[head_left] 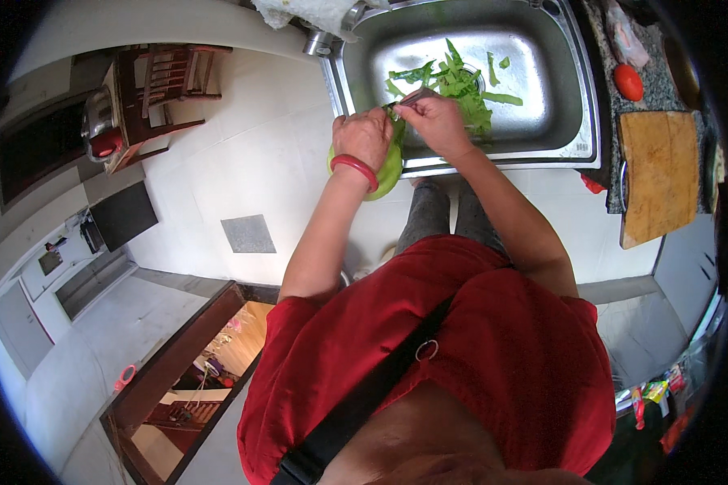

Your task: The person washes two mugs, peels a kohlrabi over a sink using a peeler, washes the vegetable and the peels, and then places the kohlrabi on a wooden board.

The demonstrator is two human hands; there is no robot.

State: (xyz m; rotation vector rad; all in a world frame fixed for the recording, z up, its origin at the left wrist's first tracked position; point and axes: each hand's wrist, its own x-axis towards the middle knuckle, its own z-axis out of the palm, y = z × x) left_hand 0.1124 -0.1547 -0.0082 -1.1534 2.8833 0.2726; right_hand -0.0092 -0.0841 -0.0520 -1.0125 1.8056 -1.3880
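Observation:
Over the sink's near left rim, my left hand (366, 136) is wrapped round a large pale-green, smooth vegetable (390, 171) that looks like a gourd. A red bangle (356, 170) circles that wrist. My right hand (438, 121) is closed on a small dark-handled tool (413, 98), probably a peeler, held against the vegetable's far end. Its working edge is hidden by my fingers. Green strips of peel (469, 85) lie in a loose heap around the drain of the steel sink (542, 97).
A wooden cutting board (662, 174) overhangs the granite counter's edge on the right. Beyond it are a tomato (628, 82) and a plastic bag (628, 40). The faucet (319, 42) stands at the sink's left corner. A wooden chair (170, 81) is farther left.

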